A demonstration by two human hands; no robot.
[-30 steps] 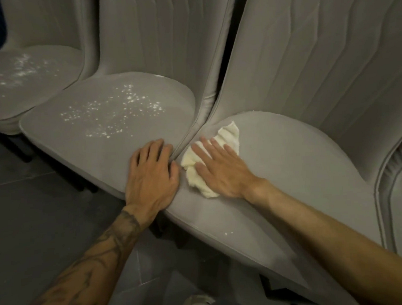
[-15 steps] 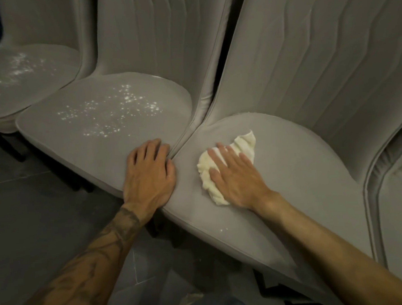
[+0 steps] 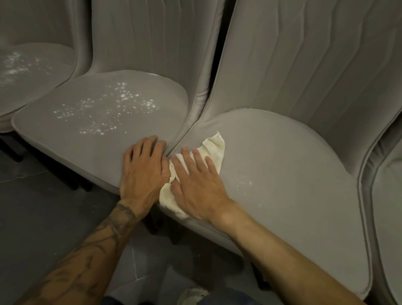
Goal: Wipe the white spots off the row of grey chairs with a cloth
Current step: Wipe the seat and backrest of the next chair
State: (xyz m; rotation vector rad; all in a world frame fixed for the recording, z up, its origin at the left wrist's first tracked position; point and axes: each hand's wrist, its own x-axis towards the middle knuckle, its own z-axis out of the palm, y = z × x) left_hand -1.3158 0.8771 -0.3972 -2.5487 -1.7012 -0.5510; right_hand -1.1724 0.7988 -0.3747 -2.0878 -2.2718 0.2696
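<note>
The grey chairs point(image 3: 277, 162) are covered in a smooth, matt upholstery that looks like soft leatherette or fine fabric, with stitched vertical channels on the backs and piped seams along the edges. White spots point(image 3: 109, 110) lie powdery and dull on the middle seat, with more on the far left one. The cloth point(image 3: 215, 149) is cream, soft and crumpled, matt like cotton. The floor point(image 3: 35, 207) is dark grey tile, smooth with a faint sheen.

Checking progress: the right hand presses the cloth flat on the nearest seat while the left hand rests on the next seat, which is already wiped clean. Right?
Not quite. In the head view the next seat is covered in white spots. The rest holds: right hand on the cloth, left hand on that seat.
</note>
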